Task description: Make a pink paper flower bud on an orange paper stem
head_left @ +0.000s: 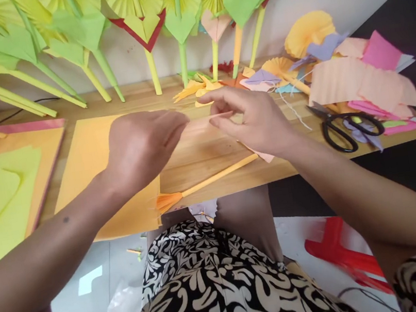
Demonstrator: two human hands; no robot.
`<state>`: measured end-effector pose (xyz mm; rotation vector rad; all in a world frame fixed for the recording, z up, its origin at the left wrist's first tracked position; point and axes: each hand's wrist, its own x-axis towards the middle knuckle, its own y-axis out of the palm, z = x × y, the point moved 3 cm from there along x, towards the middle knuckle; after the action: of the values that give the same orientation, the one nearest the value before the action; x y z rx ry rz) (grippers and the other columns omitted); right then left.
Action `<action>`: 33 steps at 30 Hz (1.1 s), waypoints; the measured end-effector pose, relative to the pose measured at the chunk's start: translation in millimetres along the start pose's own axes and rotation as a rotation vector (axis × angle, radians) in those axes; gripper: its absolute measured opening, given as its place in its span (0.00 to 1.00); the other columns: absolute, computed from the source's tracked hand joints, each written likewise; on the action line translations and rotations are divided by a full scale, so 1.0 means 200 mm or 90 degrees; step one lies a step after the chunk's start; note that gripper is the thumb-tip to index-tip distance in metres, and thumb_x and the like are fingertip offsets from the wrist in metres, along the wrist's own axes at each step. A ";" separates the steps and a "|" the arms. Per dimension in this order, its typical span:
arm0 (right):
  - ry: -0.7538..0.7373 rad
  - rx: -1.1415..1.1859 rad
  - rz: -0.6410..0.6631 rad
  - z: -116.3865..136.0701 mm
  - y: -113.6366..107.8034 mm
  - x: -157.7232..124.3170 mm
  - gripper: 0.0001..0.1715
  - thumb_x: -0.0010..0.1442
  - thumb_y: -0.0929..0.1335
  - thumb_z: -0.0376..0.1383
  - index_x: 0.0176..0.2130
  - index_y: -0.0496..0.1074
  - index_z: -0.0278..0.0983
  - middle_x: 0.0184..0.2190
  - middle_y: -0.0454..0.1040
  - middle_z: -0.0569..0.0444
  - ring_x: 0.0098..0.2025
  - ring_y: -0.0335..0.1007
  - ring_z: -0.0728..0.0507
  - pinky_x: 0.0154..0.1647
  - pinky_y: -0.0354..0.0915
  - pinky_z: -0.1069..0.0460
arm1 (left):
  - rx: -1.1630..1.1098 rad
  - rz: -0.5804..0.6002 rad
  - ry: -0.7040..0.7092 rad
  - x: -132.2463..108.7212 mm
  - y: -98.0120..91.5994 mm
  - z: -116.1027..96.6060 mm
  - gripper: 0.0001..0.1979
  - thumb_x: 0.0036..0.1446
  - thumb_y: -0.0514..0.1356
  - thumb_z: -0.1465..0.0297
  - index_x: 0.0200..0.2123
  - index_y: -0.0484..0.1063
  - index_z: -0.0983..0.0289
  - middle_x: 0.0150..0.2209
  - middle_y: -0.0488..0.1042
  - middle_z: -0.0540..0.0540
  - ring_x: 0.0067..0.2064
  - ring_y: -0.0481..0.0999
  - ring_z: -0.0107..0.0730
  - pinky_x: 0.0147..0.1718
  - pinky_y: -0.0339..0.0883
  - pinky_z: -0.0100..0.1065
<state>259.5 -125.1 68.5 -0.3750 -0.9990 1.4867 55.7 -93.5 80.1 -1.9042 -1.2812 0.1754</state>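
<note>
Head view: above the middle of the wooden table (199, 152), the left hand (144, 144) and right hand (257, 120) each pinch one end of a thin, pale pink paper strip (205, 123), fingertips closed on it. A rolled orange paper stick (214, 176) lies nearer, and black scissors (344, 127) lie to the right.

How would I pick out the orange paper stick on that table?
Find the wooden table; near its front edge, just below the right hand pinching a pink strip, lies the orange stick. Unlike the green and yellow stems leaning at the back, it lies flat, with a small pleated fan at its left end.
</note>
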 end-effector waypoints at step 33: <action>-0.070 -0.345 0.162 -0.17 0.04 -0.24 0.13 0.68 0.65 0.39 0.47 0.76 0.36 0.44 0.79 0.46 0.47 0.71 0.37 0.46 0.60 0.45 | 0.184 0.308 0.262 -0.38 0.26 0.06 0.14 0.67 0.49 0.75 0.36 0.74 0.66 0.34 0.74 0.57 0.36 0.73 0.37 0.32 0.66 0.36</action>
<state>289.2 -155.6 27.4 -0.8385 -1.4868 1.4549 51.2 -157.0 13.2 -1.8427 -0.4834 0.1918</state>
